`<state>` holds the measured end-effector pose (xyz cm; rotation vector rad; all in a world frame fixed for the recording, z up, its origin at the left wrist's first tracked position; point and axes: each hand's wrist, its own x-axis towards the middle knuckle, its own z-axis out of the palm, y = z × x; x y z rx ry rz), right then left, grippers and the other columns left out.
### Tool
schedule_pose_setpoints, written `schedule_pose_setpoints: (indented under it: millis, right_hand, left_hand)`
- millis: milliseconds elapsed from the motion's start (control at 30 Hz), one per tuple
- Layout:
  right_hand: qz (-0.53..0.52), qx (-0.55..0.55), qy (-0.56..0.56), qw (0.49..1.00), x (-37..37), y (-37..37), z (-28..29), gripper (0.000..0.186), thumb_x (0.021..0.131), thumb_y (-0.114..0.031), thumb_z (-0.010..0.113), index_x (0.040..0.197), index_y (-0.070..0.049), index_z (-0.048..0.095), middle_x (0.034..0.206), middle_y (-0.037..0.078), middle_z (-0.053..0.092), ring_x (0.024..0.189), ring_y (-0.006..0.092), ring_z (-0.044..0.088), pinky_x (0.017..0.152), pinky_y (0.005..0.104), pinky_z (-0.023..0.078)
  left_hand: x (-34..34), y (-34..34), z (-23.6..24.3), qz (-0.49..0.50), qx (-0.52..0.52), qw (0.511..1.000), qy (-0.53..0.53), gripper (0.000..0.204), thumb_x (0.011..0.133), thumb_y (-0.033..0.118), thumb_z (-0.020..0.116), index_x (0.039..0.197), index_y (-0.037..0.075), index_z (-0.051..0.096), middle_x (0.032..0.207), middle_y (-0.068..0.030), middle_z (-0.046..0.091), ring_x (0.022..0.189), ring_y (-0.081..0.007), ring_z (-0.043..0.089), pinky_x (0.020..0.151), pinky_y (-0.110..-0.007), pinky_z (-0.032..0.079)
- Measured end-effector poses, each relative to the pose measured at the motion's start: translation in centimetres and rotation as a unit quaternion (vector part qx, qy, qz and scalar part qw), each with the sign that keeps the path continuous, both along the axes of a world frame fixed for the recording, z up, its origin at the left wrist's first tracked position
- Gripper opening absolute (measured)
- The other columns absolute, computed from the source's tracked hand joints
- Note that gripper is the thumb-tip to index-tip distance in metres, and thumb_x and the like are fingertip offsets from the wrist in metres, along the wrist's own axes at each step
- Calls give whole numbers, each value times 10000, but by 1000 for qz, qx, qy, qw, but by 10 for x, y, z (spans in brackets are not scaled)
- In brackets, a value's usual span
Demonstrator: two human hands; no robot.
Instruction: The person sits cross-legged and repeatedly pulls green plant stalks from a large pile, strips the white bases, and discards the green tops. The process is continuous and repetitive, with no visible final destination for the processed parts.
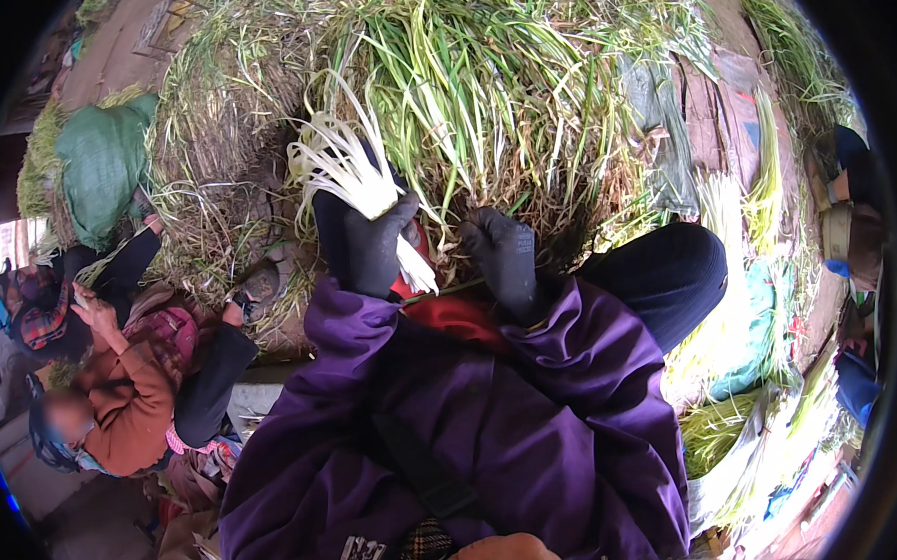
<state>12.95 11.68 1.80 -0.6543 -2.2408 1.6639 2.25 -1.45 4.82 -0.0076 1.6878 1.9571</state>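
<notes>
- Two dark-gloved hands work close together above the lap, a narrow gap between them
- The left hand is closed firmly around a bundle of pale stalks, gripping it near the lower part
- That bundle lies over the left side of the lap, its loose whitish-green tops fanning up and to the left, its thick white ends poking out below the glove, toward the right
- The right hand is clenched, fingers curled in, just beside the near edge of the leaf pile; whether it pinches a stem I cannot tell
- A broad heap of long green leaves spreads directly in front of both hands, with brown, dry-looking strands along its near edge
- A red cloth shows on the lap below the hands, between the purple sleeves
- The bent right knee, in dark trousers, sticks out to the right
- On the right lie more pale stalks beside a teal sheet
- On the left, a co-worker in a rust-brown top sits near a bulging green sack
</notes>
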Motion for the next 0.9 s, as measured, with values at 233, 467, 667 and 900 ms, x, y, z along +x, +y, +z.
schedule_pose_setpoints:
  millis: [233,467,667,900]
  right_hand:
    - [60,-105,83,989,-9,-6,7,115,889,-116,589,841,-15,618,697,98,600,595,170,545,577,298,446]
    - [17,-370,141,918,-14,1,16,182,942,-179,573,868,-21,621,712,-6,596,569,48,460,557,209,366]
    - [43,-406,152,900,-26,7,27,238,950,-242,563,871,-24,617,647,6,582,527,45,447,556,196,375]
    - [-73,-331,258,905,-33,49,44,216,948,-204,566,1016,-15,645,726,12,615,545,49,476,579,189,404]
  left_hand:
    - [9,-3,-10,-30,8,999,21,66,781,16,650,790,-4,587,587,-35,550,466,-126,522,450,-254,405]
    - [13,0,-4,-70,-51,996,29,83,756,-16,592,833,2,568,608,-25,533,474,-115,495,463,-246,383]
    - [14,4,-12,-78,-24,996,44,185,738,-13,718,877,-2,596,641,-38,585,469,-109,530,439,-254,419]
    - [13,-1,-7,-35,-17,999,0,218,756,-31,707,927,2,576,690,-55,598,466,-109,513,430,-247,404]
